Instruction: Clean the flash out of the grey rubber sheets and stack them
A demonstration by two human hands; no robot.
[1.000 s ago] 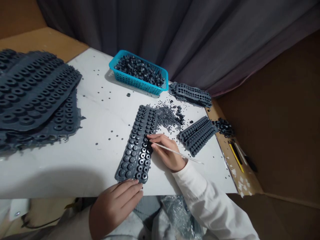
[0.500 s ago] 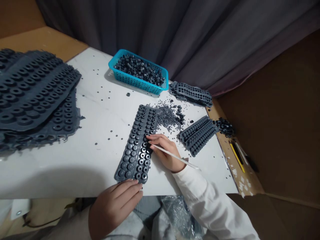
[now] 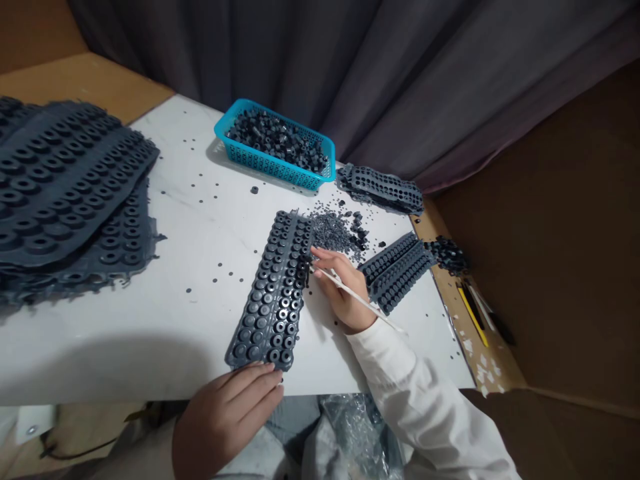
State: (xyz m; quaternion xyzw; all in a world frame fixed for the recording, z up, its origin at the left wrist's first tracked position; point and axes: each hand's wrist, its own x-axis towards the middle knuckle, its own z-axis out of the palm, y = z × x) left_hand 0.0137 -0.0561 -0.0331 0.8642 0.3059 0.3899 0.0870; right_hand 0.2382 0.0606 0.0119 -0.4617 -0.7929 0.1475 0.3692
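A dark grey moulded rubber sheet (image 3: 274, 287) with rows of round ring-shaped knobs lies lengthwise in front of me. My left hand (image 3: 235, 410) grips its near end, fingers together on top and the thumb hidden. At the sheet's right edge, about halfway up, my right hand (image 3: 345, 290) pinches a thin white stick (image 3: 360, 300) whose back end points toward my sleeve. Something small and black shows at the fingertips; its shape is not clear. Knobs in the right-hand rows have open holes, while many on the left look filled.
A blue basket (image 3: 277, 157) full of small black parts stands at the back. Small grey discs (image 3: 333, 230) are heaped beyond my right hand. Other moulded strips (image 3: 400, 270) lie to the right, a big stack of sheets (image 3: 65, 193) to the left. A yellow tool (image 3: 471, 313) rests on the right ledge.
My right hand has moved up and slightly right with the white stick, from over the sheet's right rows to its right edge. The left hand stays on the near end.
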